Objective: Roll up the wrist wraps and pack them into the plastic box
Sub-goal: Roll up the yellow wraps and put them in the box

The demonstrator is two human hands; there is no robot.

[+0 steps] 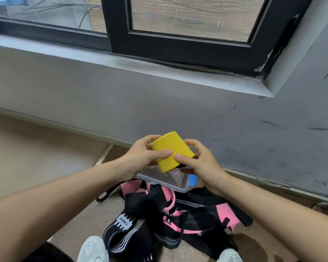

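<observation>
A rolled yellow wrist wrap point(171, 150) is held in the air between both hands, just above the clear plastic box point(180, 183). My left hand point(140, 157) grips its left side with the thumb across the front. My right hand point(199, 161) grips the right side, thumb on the front too. The box sits on the floor by the wall, with a blue clip point(193, 180) on its right end; much of it is hidden by my hands. In front of the box lies a pile of pink and black wrist wraps point(170, 210), unrolled and tangled.
A black wrap with white stripes and a grey label point(121, 229) lies at the pile's near left. My two light shoes point(92, 249) point(230, 255) show at the bottom edge. A grey wall point(235, 120) and window sill stand right behind the box. Beige floor stretches to the left.
</observation>
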